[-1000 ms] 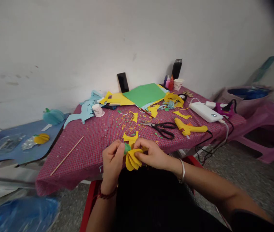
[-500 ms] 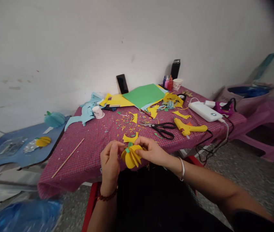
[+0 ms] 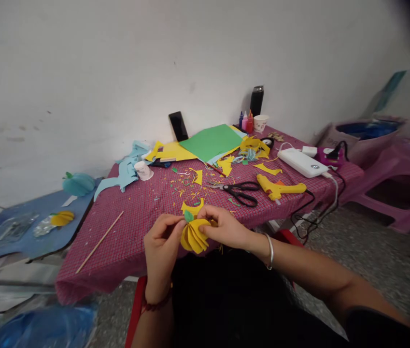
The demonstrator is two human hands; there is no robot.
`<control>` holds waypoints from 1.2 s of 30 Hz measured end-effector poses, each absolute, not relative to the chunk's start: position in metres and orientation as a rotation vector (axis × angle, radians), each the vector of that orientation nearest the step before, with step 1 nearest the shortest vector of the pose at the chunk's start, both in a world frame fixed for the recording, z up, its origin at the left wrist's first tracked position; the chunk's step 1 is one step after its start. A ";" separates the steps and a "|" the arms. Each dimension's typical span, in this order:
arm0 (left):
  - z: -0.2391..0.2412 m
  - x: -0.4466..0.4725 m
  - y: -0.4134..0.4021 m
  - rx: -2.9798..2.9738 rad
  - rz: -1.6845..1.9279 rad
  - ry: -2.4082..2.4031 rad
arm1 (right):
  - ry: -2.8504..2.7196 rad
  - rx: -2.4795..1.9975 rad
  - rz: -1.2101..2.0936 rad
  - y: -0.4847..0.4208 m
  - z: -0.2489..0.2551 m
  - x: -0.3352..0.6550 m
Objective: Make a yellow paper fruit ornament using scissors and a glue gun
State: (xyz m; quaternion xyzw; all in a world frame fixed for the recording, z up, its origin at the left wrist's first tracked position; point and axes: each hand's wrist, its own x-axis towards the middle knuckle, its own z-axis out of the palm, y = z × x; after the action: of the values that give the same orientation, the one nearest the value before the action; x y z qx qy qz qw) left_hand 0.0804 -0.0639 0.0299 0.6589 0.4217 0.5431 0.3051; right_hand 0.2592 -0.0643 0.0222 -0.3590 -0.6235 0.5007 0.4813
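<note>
A yellow felt pumpkin (image 3: 194, 236) with several folded segments and a green leaf (image 3: 188, 216) on top is held over the table's front edge. My right hand (image 3: 226, 227) grips its right side between thumb and fingers. At its upper left, my left hand (image 3: 163, 241) is closed, thumb and forefinger pinched against the pumpkin beside the leaf. Just beyond the hands lies a curved yellow felt scrap (image 3: 192, 207). Black-handled scissors (image 3: 241, 191) and a yellow glue gun (image 3: 279, 188) rest to the right.
Green felt sheets (image 3: 214, 141), a phone (image 3: 178, 126) and a paper cup (image 3: 143, 170) stand or lie farther back. A wooden stick (image 3: 99, 241) is at left. A white power bank (image 3: 302, 162) sits at right, its cables hanging down. A blue board (image 3: 27, 203) holds other felt pumpkins.
My left thumb and forefinger have come together beside the leaf, and the leaf now shows more fully. My right hand keeps its grip. The view has shifted slightly.
</note>
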 end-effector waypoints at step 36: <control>-0.001 0.089 -0.066 1.273 1.508 1.052 | -0.971 -0.893 1.384 -0.052 0.006 0.258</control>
State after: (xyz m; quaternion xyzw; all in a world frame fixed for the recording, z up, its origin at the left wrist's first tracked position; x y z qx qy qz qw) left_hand 0.0892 -0.0665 -0.0008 0.5119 0.4232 0.6063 0.4374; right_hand 0.2585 -0.0521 0.0055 -0.3814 -0.4150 0.5912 0.5769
